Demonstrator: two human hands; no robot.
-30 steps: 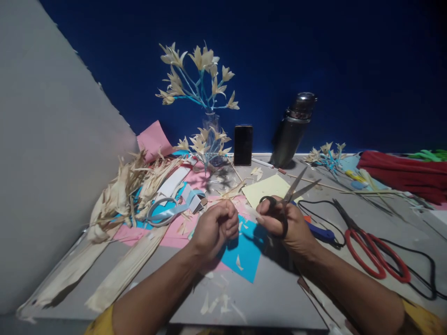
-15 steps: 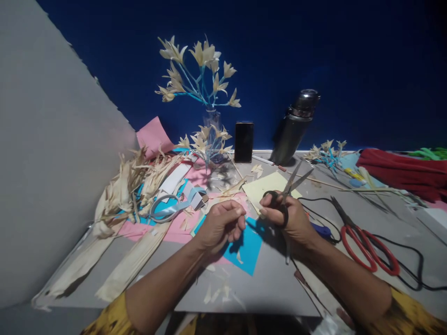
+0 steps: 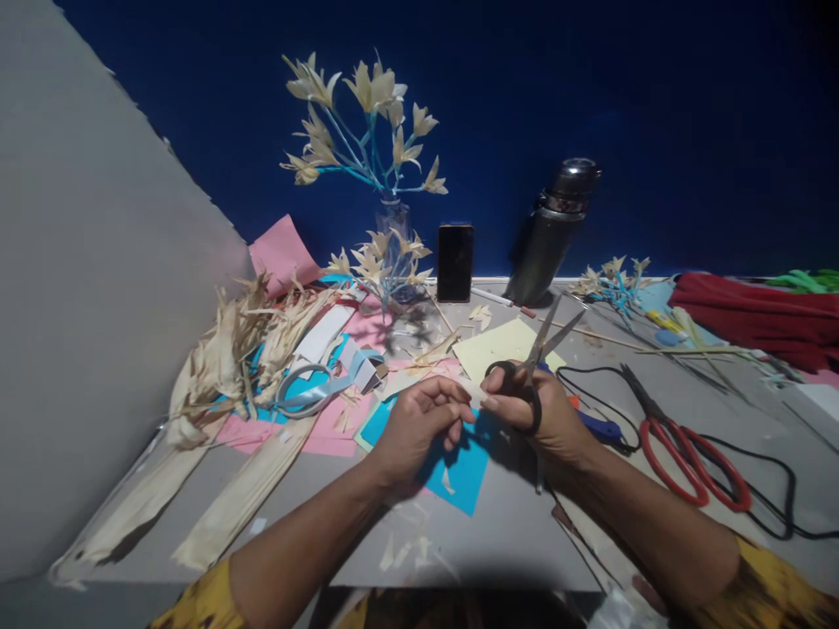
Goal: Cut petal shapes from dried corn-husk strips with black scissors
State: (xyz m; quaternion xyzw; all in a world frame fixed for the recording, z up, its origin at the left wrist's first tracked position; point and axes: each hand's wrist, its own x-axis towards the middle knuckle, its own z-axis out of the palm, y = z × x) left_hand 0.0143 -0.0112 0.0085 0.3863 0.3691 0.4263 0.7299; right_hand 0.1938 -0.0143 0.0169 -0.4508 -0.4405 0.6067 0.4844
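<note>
My right hand (image 3: 554,415) is closed around a pair of scissors (image 3: 538,349) with dark handles, the blades parted and pointing up and away. A small pale strip of dried husk (image 3: 473,390) spans the gap between my hands, its right end at my right thumb and fingertip. My left hand (image 3: 429,428) has its fingers curled at the strip's other end; their exact grip is partly hidden. Beneath my hands lies a blue paper sheet (image 3: 467,480) with a husk scrap on it. Behind them is a pale yellow sheet (image 3: 495,345).
Dried husks (image 3: 229,358) pile up at left, beside a tape roll (image 3: 305,406). Husk flowers (image 3: 373,92) stand in a glass bottle (image 3: 391,227) near a phone (image 3: 454,262) and a flask (image 3: 551,231). Red-handled scissors (image 3: 688,459) and a black cord (image 3: 790,489) lie right.
The pale husk strip now shows stretched between my hands. My left fingers have loosened slightly and moved a little right; my right hand keeps the scissors. The view has shifted slightly.
</note>
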